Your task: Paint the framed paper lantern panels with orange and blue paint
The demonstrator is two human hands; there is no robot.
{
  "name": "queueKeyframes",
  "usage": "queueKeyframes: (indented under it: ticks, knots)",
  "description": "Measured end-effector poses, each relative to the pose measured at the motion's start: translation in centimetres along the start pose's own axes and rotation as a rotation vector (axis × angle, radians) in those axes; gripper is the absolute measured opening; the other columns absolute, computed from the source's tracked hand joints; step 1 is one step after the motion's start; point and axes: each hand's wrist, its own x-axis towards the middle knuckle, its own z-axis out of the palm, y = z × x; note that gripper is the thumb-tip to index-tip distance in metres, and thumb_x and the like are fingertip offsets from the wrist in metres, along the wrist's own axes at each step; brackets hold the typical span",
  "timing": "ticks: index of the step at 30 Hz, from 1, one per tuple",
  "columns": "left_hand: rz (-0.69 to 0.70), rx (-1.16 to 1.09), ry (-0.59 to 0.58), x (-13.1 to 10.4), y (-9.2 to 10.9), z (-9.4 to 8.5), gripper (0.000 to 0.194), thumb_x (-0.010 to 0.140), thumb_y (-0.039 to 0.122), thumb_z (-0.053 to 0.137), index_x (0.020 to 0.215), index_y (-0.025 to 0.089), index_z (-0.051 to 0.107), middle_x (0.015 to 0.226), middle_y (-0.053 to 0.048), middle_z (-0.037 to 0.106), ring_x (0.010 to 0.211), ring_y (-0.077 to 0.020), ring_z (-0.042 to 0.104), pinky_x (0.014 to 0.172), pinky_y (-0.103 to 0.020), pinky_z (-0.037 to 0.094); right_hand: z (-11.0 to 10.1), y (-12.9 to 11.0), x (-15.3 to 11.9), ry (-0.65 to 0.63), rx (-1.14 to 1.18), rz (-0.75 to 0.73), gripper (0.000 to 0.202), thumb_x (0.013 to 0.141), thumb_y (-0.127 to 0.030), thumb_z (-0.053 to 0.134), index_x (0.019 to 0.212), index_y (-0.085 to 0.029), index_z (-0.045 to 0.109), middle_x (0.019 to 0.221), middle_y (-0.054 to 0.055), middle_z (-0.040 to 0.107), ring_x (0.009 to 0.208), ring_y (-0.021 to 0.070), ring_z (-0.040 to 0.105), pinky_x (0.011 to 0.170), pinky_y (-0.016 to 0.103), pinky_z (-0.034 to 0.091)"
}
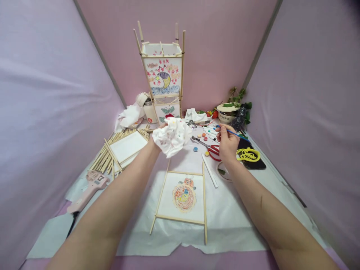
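My left hand (pixel 159 132) holds a crumpled white tissue (pixel 174 137) dotted with small colour stains; the tissue hides most of the fingers. Between the closed fingers of my right hand (pixel 228 142) is a thin blue paintbrush (pixel 233 132), its one end pointing right. Below and between my arms lies a stick-framed white panel (pixel 165 195) with a dotted drawing in orange, yellow and blue. Beside my right hand are red-handled scissors (pixel 214 152) and several small round paint pots (pixel 195 149). A white marker (pixel 209 171) lies right of the panel.
A tall stick-framed lantern (pixel 163 75) with painted sides stands at the back. Left are bundled sticks (pixel 98 162), a blank framed panel (pixel 129 148) and a pink glue gun (pixel 90 189). Right are yellow cord (pixel 249 154), a black phone (pixel 260 164) and a lidded bowl (pixel 227 117).
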Motion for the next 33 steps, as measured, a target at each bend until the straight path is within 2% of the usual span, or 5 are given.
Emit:
queueKeyframes:
  ticks: [4,8,16,25,33]
  knots:
    - [-0.012,0.049,0.067,0.8,0.4,-0.1,0.034,0.093,0.030,0.060,0.123,0.015,0.056,0.124,-0.010,0.059,0.105,-0.0249,0.062,0.086,-0.046,0.054,-0.7,0.5,0.4,-0.076,-0.176,-0.151,0.030,0.092,-0.037,0.044,0.109,-0.021,0.063,0.102,0.007,0.068,0.085,0.0177,0.061,0.073,0.029,0.049]
    - [0.115,0.174,0.155,-3.1,-0.1,-1.9,0.039,0.090,0.012,0.052,0.128,0.018,0.053,0.132,-0.010,0.056,0.123,-0.0226,0.052,0.102,-0.038,0.043,-1.8,0.9,1.1,-0.196,-0.482,-0.382,0.035,0.092,-0.022,0.039,0.120,-0.017,0.058,0.115,0.013,0.063,0.107,0.0232,0.057,0.092,0.036,0.045]
    - [0.168,0.641,-0.282,-12.9,-1.5,-5.2,0.017,0.077,0.022,0.065,0.091,0.022,0.072,0.096,-0.007,0.069,0.090,-0.0266,0.063,0.084,-0.039,0.049,-4.6,3.1,2.7,-0.367,-1.231,-0.325,0.049,0.087,-0.007,0.039,0.132,-0.018,0.053,0.125,0.016,0.063,0.117,0.0326,0.043,0.090,0.048,0.034]
    - [0.110,0.951,-0.289,-17.9,-1.8,-6.6,0.047,0.083,0.019,0.054,0.130,0.016,0.055,0.088,-0.009,0.067,0.084,-0.0281,0.062,0.078,-0.038,0.045,-4.4,3.4,2.0,-0.298,-1.228,-0.315,0.046,0.084,-0.008,0.044,0.125,-0.021,0.060,0.131,0.014,0.057,0.120,0.0328,0.039,0.094,0.052,0.028]
    - [0.117,0.857,-0.145,-18.1,-2.8,-7.3,0.047,0.074,0.005,0.052,0.118,0.013,0.064,0.079,-0.009,0.069,0.076,-0.0271,0.064,0.068,-0.035,0.046,-3.0,-1.2,-1.9,-0.433,-0.740,-0.245,0.029,0.086,-0.020,0.049,0.107,-0.018,0.068,0.122,0.014,0.065,0.118,0.0341,0.048,0.103,0.057,0.026]
